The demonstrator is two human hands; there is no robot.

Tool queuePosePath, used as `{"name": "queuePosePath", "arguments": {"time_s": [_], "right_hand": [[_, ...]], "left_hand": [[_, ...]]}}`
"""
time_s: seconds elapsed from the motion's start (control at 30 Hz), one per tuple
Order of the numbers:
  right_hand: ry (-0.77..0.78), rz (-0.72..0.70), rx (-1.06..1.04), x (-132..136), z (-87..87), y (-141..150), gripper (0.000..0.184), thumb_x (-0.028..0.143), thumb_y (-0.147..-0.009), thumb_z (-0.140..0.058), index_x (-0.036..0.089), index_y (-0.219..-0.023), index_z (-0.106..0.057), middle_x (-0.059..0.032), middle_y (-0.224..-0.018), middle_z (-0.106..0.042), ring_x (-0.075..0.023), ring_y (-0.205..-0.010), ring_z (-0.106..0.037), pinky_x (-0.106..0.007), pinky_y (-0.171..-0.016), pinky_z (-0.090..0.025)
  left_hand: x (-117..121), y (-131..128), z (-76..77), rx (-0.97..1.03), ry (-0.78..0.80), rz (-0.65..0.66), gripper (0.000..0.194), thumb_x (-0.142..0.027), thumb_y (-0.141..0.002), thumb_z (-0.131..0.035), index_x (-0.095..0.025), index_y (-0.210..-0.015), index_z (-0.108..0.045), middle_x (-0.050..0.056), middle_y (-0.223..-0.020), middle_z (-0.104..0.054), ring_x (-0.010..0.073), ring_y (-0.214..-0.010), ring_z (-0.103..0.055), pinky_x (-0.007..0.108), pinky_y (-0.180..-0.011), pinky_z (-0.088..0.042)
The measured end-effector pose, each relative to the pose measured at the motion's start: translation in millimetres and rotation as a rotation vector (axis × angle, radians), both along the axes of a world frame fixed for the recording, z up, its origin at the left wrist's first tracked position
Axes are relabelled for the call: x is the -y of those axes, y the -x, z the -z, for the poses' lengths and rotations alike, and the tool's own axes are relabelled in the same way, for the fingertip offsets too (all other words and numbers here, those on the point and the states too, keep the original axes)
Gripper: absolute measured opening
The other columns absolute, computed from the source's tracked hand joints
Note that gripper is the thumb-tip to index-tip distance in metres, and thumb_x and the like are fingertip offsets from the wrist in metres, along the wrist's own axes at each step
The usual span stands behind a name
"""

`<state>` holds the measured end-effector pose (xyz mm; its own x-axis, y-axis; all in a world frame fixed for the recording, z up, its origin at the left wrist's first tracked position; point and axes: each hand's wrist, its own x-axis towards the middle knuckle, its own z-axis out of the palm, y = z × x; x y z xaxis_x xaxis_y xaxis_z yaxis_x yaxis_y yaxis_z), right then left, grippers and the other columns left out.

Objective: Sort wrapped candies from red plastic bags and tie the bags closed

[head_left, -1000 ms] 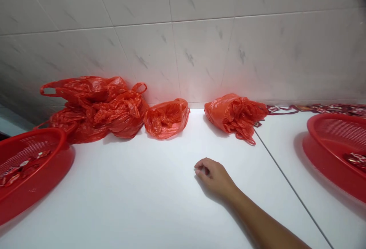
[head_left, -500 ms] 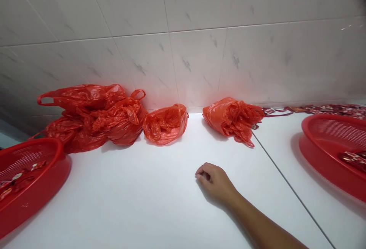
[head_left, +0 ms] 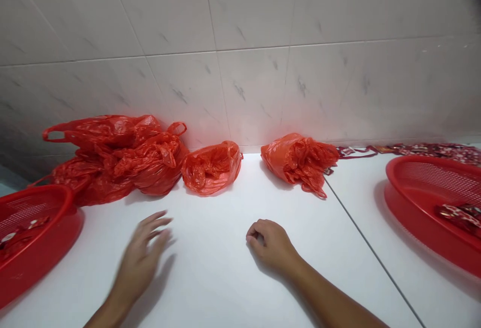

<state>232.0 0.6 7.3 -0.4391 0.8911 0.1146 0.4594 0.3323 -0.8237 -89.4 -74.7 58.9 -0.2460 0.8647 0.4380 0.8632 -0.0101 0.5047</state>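
Note:
My left hand (head_left: 140, 260) hovers over the white table with its fingers spread, slightly smeared by motion and holding nothing. My right hand (head_left: 271, 244) rests on the table, fingers curled in toward the thumb around a hollow with nothing visible in it. Behind the gap between my hands lies a small red plastic bag (head_left: 212, 168) with its mouth open. A second red plastic bag (head_left: 296, 160), crumpled and lying on its side, sits beyond my right hand. Neither hand touches a bag.
A heap of red plastic bags (head_left: 124, 155) leans by the tiled wall (head_left: 255, 87) at the left. Red baskets with small red items stand at the left (head_left: 41, 253) and right (head_left: 406, 212). Red patterned strips (head_left: 432, 151) lie along the wall. A seam (head_left: 370, 242) crosses the table.
My left hand has come into view from the lower left with its fingers open. My right hand keeps its curled pose on the table. The view has shifted slightly.

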Motion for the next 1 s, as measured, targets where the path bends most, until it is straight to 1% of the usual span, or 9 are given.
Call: {"name": "queuePosePath", "arguments": {"time_s": [0.07,0.17,0.27,0.37,0.47,0.53,0.67,0.9,1.0], "right_hand": [[0.025,-0.016,-0.018,1,-2.2,-4,0.015,0.016,-0.09,-0.061,0.025,-0.084,-0.072,-0.0006,-0.09,-0.075,-0.0202,-0.084,-0.066,-0.031,-0.074,-0.044],[0.061,-0.04,-0.031,1,-2.9,-9,0.016,0.017,-0.091,-0.061,0.025,-0.089,-0.074,-0.0006,-0.092,-0.074,-0.0196,-0.082,-0.065,-0.031,-0.072,-0.044],[0.067,-0.036,-0.034,0,-2.1,-8,0.015,0.017,-0.09,-0.061,0.025,-0.088,-0.074,-0.0009,-0.091,-0.073,-0.0192,-0.081,-0.064,-0.03,-0.071,-0.043],[0.036,-0.023,-0.025,-1,-1.7,-4,0.015,0.015,-0.088,-0.062,0.024,-0.086,-0.073,-0.001,-0.091,-0.073,-0.0192,-0.082,-0.064,-0.03,-0.072,-0.043],[0.022,-0.022,-0.011,-1,-1.7,-1,0.015,0.015,-0.088,-0.062,0.024,-0.087,-0.074,-0.001,-0.091,-0.073,-0.0191,-0.082,-0.064,-0.03,-0.072,-0.042],[0.028,-0.009,-0.007,-1,-2.6,-1,0.016,0.015,-0.088,-0.062,0.024,-0.088,-0.075,-0.0013,-0.092,-0.073,-0.0192,-0.083,-0.064,-0.03,-0.072,-0.042],[0.055,-0.004,0.003,1,-9.0,-3,0.018,0.014,-0.089,-0.061,0.024,-0.089,-0.076,-0.0018,-0.091,-0.073,-0.0193,-0.083,-0.065,-0.03,-0.074,-0.043],[0.121,-0.006,0.022,5,-22.0,-5,0.019,0.015,-0.089,-0.06,0.022,-0.09,-0.077,-0.0021,-0.098,-0.075,-0.0184,-0.089,-0.066,-0.028,-0.078,-0.043],[0.136,-0.015,0.037,5,-26.5,-6,0.019,0.014,-0.089,-0.06,0.022,-0.091,-0.078,-0.0023,-0.098,-0.075,-0.0182,-0.089,-0.066,-0.028,-0.078,-0.043]], "left_hand": [[-49,-19,17.2,-0.016,0.007,0.054,0.041,-0.057,-0.101,-0.054,-0.026,-0.119,-0.074,0.011,-0.15,-0.058,0.0355,-0.139,-0.053,0.055,-0.111,-0.053],[-113,-39,38.5,-0.089,-0.05,-0.156,0.049,-0.05,-0.101,-0.051,-0.02,-0.134,-0.071,0.016,-0.165,-0.039,0.0413,-0.154,-0.032,0.062,-0.124,-0.036],[-145,-37,53.5,-0.093,0.029,-0.23,0.054,-0.056,-0.096,-0.057,-0.02,-0.132,-0.074,0.019,-0.166,-0.036,0.0492,-0.154,-0.028,0.069,-0.122,-0.031],[-151,-24,60.3,-0.121,0.066,-0.168,0.054,-0.057,-0.094,-0.06,-0.018,-0.127,-0.076,0.022,-0.157,-0.051,0.0491,-0.15,-0.035,0.068,-0.123,-0.03],[-147,-18,57.8,-0.142,0.036,-0.156,0.064,-0.055,-0.099,-0.052,-0.011,-0.143,-0.064,0.024,-0.154,-0.055,0.0452,-0.152,-0.036,0.066,-0.129,-0.019],[-141,-18,52.5,-0.139,-0.057,-0.158,0.069,-0.054,-0.103,-0.045,-0.008,-0.154,-0.051,0.023,-0.159,-0.05,0.0414,-0.155,-0.032,0.063,-0.131,-0.015],[-131,-22,44.5,-0.102,-0.316,-0.108,0.068,-0.051,-0.108,-0.038,-0.011,-0.163,-0.04,0.02,-0.168,-0.04,0.0357,-0.157,-0.03,0.055,-0.132,-0.021],[-136,-25,54.5,-0.048,-0.242,-0.045,0.066,-0.048,-0.109,-0.039,-0.013,-0.164,-0.038,0.02,-0.168,-0.04,0.038,-0.157,-0.031,0.061,-0.131,-0.021],[-136,-24,50.9,-0.084,-0.369,-0.094,0.067,-0.046,-0.106,-0.049,-0.015,-0.165,-0.037,0.021,-0.171,-0.03,0.0396,-0.158,-0.026,0.063,-0.13,-0.023]]}}
